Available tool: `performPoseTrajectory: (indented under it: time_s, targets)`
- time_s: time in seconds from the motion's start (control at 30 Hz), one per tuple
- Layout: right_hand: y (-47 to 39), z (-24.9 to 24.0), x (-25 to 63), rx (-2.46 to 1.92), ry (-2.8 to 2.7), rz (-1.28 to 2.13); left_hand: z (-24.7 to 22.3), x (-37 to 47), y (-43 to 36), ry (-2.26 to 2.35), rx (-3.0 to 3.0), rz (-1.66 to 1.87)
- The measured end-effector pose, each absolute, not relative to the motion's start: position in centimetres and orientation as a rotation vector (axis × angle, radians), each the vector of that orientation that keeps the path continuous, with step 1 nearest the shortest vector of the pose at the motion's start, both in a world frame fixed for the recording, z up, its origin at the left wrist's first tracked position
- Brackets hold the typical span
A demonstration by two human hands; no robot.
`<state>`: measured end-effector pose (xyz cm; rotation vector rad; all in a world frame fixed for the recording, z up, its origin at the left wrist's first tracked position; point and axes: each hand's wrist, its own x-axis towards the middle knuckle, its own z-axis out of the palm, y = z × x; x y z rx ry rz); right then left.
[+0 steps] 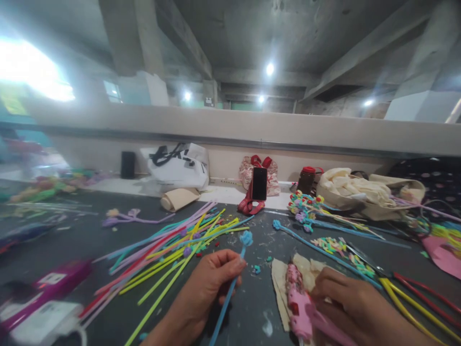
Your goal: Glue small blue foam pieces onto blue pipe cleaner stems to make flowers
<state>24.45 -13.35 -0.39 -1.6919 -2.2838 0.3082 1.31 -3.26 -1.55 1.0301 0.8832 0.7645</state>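
My left hand [212, 283] pinches a blue pipe cleaner [226, 302] between thumb and fingers. The stem stands upright, slightly tilted, with a small curled blue bloom [246, 238] at its top. My right hand [345, 298] has its fingers curled at the side of a pink glue gun [298, 307], over its handle. The gun lies on a piece of brown cardboard [279, 288], and the fingertips are partly hidden. Small blue curls [257, 269] lie between my hands. Another blue stem [317, 247] with a curled tip rests beyond the gun.
Left of centre lies a heap of coloured pipe cleaners [169, 250]. Scissors [382, 274] with yellow handles and pliers with red handles [428, 288] are at right, near cut bits [329, 246]. A phone [259, 183], a white bag [178, 168] and finished stems [306, 206] stand or lie behind.
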Motion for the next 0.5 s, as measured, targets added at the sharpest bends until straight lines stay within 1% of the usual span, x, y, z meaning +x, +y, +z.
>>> performPoseTrajectory:
  time_s: [0.27, 0.5]
  targets:
    - [-11.4, -0.7, 23.6, -1.575, -2.322, 0.219, -2.4, 1.3, -2.4, 0.895, 1.091, 0.698]
    - [-9.5, 1.3, 22.5, -1.535, -2.126, 0.351, -2.9, 2.0, -2.9, 0.885, 1.164, 0.719]
